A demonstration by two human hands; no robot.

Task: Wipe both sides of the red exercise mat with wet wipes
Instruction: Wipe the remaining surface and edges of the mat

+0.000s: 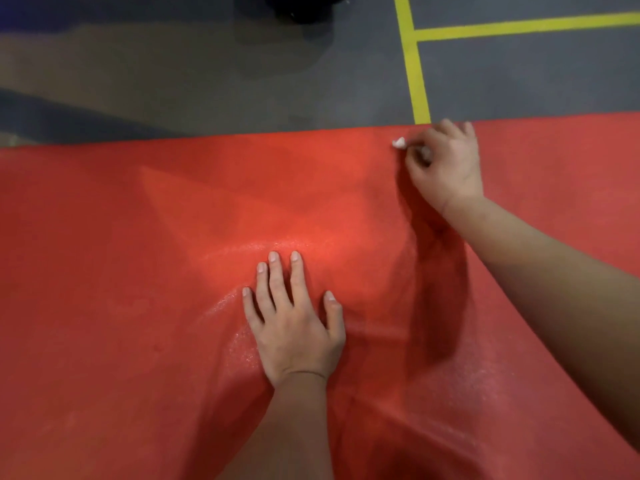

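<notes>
Red mat [138, 271] lies flat and fills the lower two thirds of the frame. Its far edge runs across from mid-left to slightly higher at the right. The surface is not fully smooth: shallow folds and ripples show around the centre and lower right.

Left hand [294, 327], lower centre of frame: palm down on the mat, fingers straight and slightly spread, thumb out to the right. It presses flat and holds nothing. The forearm enters from the bottom edge.

Right hand [445, 164], upper right of centre: right at the mat's far edge, fingers curled in, gripping a wet wipe [399, 143]. Only a small white tip of the wipe pokes out at the left of the fist; the rest is hidden in the hand. The wipe end sits on or just over the mat, and I cannot tell which. The forearm crosses down to the right edge of the frame and casts a dark shadow on the mat beneath it.

A wet sheen glistens on the mat just beyond and to the left of the left hand, and another patch shows at lower right.

Grey floor [207, 81] is above the mat. Yellow tape lines [412, 64] form a T at upper right, the stem meeting the mat edge beside the right hand. A dark object [304, 6] at top centre is cut off and unidentifiable.
</notes>
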